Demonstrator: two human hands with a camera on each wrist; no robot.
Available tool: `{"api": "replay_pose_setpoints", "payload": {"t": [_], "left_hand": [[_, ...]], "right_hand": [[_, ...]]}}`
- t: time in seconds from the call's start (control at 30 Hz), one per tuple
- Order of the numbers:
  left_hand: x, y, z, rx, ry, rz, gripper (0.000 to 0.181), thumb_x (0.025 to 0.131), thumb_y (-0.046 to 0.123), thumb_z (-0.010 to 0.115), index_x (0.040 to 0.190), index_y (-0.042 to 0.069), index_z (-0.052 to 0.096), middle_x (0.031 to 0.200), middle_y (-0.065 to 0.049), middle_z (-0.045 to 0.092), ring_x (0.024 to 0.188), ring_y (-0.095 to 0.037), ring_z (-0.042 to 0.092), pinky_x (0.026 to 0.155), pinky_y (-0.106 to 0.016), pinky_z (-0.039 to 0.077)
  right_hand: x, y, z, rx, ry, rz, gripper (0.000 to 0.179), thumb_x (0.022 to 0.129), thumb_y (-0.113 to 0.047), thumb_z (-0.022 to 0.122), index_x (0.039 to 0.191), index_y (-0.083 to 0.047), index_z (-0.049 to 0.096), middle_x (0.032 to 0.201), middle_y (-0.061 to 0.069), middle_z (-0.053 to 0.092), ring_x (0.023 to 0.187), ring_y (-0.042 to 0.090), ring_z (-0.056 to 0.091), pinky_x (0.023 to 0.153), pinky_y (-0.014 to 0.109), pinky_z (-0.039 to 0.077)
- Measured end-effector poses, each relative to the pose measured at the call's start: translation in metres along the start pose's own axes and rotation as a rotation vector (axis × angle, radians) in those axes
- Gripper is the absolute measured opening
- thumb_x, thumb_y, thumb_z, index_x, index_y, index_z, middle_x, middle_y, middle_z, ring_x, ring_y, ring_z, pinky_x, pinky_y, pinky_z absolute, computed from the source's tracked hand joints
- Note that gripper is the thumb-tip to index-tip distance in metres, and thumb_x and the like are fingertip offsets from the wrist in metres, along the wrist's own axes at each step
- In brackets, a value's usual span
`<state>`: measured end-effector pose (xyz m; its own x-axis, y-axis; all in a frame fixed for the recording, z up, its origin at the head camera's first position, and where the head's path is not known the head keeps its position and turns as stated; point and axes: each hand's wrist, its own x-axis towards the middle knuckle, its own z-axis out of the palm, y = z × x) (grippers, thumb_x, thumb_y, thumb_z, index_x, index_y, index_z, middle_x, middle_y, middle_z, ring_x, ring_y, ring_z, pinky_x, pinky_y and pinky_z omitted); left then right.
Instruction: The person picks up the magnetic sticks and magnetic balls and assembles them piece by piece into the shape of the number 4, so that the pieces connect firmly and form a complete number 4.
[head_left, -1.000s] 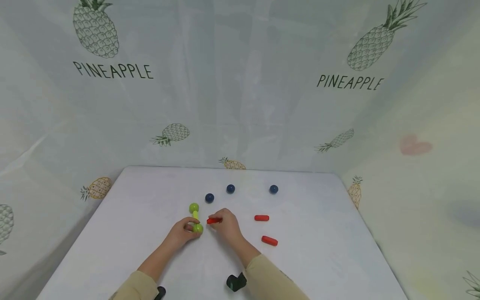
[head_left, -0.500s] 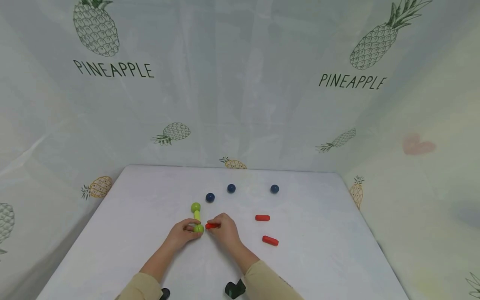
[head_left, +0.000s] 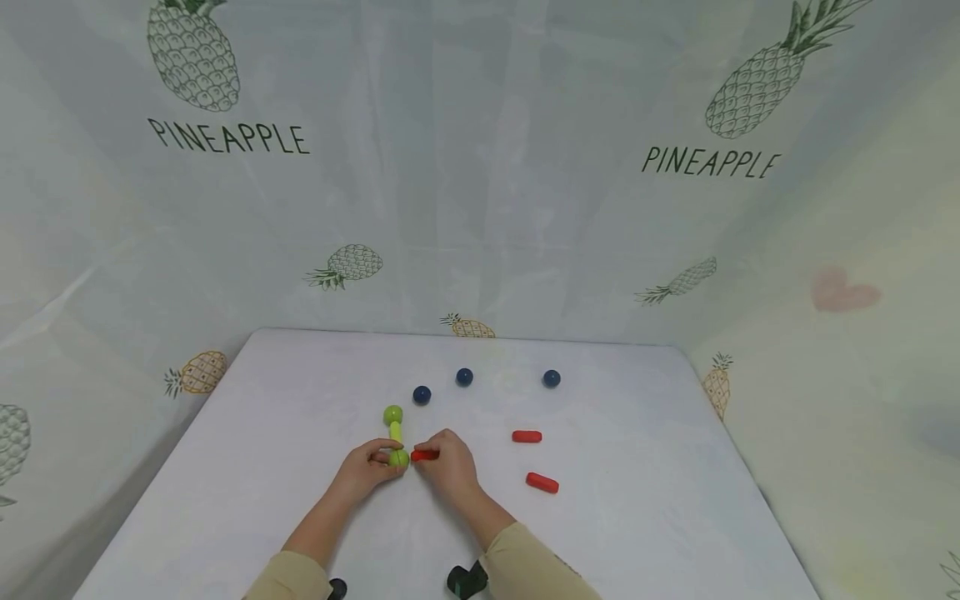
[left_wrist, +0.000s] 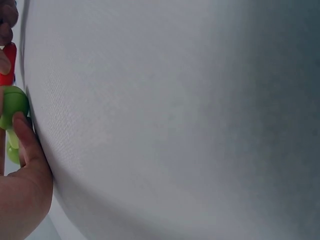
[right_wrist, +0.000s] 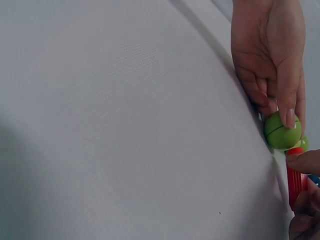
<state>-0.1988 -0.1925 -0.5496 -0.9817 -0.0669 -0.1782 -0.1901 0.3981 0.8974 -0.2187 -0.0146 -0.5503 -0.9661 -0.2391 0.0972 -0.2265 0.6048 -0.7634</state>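
Note:
My left hand (head_left: 365,468) grips a green ball (head_left: 398,459) between thumb and fingers at the table's middle left. From that ball a yellow-green rod (head_left: 395,432) runs to a second green ball (head_left: 393,414). My right hand (head_left: 452,467) pinches a short red rod (head_left: 423,456), pointing its free end at the gripped ball. In the right wrist view the end of the red rod (right_wrist: 295,175) meets the side of the green ball (right_wrist: 282,131); whether it sits inside a hole cannot be seen. The left wrist view catches the green ball (left_wrist: 15,102) only at its edge.
Two more red rods, one upper (head_left: 527,437) and one lower (head_left: 542,482), lie right of my hands. Behind are three dark blue balls: left (head_left: 422,396), middle (head_left: 464,377) and right (head_left: 552,378). A pineapple-print curtain (head_left: 480,208) rises past the white table (head_left: 637,500).
My right hand has come slightly nearer to me, bringing the red rod from above level with the gripped green ball and up against it. The left hand keeps its hold, almost unmoved.

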Motion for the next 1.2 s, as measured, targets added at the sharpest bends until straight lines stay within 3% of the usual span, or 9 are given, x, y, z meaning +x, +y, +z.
{"api": "replay_pose_setpoints", "payload": {"t": [0.7,0.8,1.0,1.2], "left_hand": [[-0.001,-0.002,0.001,-0.058,-0.007,0.017,0.035,0.075,0.0,0.081,0.108,0.002,0.069,0.083,-0.005,0.061,0.068,-0.016,0.056,0.061,-0.026,0.046],[0.0,-0.002,0.001,-0.055,-0.008,0.026,0.035,0.075,0.001,0.082,0.108,0.002,0.07,0.082,-0.005,0.06,0.068,-0.016,0.056,0.061,-0.027,0.046],[0.002,-0.004,0.002,-0.025,-0.003,0.008,0.034,0.076,0.003,0.082,0.108,0.005,0.07,0.085,-0.006,0.058,0.071,-0.016,0.055,0.063,-0.028,0.046],[-0.001,-0.001,0.001,-0.011,0.003,-0.002,0.035,0.077,0.005,0.081,0.11,0.005,0.07,0.087,-0.007,0.057,0.073,-0.018,0.055,0.064,-0.028,0.047]], "right_hand": [[0.001,-0.004,-0.002,-0.049,-0.009,-0.021,0.018,0.078,-0.012,0.081,0.096,-0.015,0.079,0.087,-0.01,0.058,0.083,0.008,0.056,0.073,0.024,0.047],[0.004,-0.005,-0.006,-0.041,-0.001,-0.011,0.016,0.079,-0.018,0.081,0.095,-0.017,0.079,0.089,-0.009,0.06,0.083,0.008,0.055,0.072,0.024,0.046],[0.012,-0.007,-0.019,0.002,0.022,0.006,0.014,0.081,-0.018,0.078,0.095,-0.014,0.078,0.09,-0.002,0.062,0.068,0.009,0.049,0.062,0.023,0.043],[0.026,-0.007,-0.023,-0.02,0.049,0.054,0.013,0.081,-0.018,0.078,0.094,-0.017,0.078,0.089,-0.008,0.06,0.072,0.007,0.049,0.064,0.022,0.043]]}}
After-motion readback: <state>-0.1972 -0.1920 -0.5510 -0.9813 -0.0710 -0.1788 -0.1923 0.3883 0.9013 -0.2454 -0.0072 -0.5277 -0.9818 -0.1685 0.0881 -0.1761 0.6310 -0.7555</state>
